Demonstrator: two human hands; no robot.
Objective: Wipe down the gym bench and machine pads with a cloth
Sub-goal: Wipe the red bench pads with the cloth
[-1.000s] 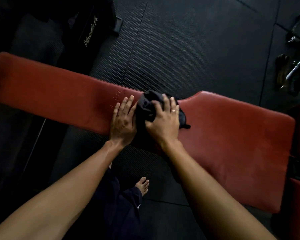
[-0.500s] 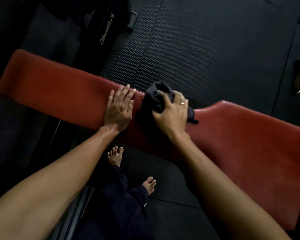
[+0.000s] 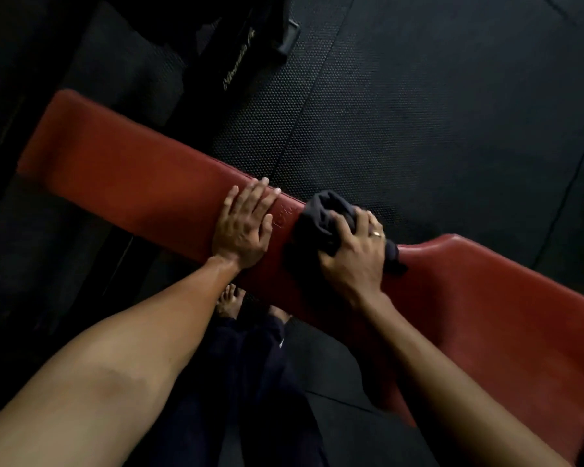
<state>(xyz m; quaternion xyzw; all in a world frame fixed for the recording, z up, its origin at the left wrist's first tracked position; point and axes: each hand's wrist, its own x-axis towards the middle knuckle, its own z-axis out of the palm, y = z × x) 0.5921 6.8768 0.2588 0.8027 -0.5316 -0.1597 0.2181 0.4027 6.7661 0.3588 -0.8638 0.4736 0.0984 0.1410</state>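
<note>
**Hands part along the red pad**

Since half a second ago the two hands have drawn apart, and a strip of red pad with faint embossed letters now shows between them. The view has also tipped, so the bench [image 3: 132, 176] slants more steeply from upper left to lower right.

The bench is padded in worn red vinyl with a dull sheen. It is narrow at its left end and flares wide at the right, where it runs off the picture. Behind it lie a black frame [image 3: 240, 62] with pale lettering and a dark studded floor mat [image 3: 385, 112].

The left hand [image 3: 241, 227] lies flat on the narrow part, palm down, fingers straight and slightly spread toward the far edge. Below it, a bare foot [image 3: 228, 301] and dark trousers [image 3: 250, 365] show under the bench's near edge.

The cloth [image 3: 324, 219] is dark grey, bunched into a crumpled wad, and sits on the pad where the bench begins to widen. The right hand [image 3: 354, 261], with a ring [image 3: 377, 233] on one finger, grips it from above with curled fingers. A tail of the cloth pokes out on the hand's right side.
</note>
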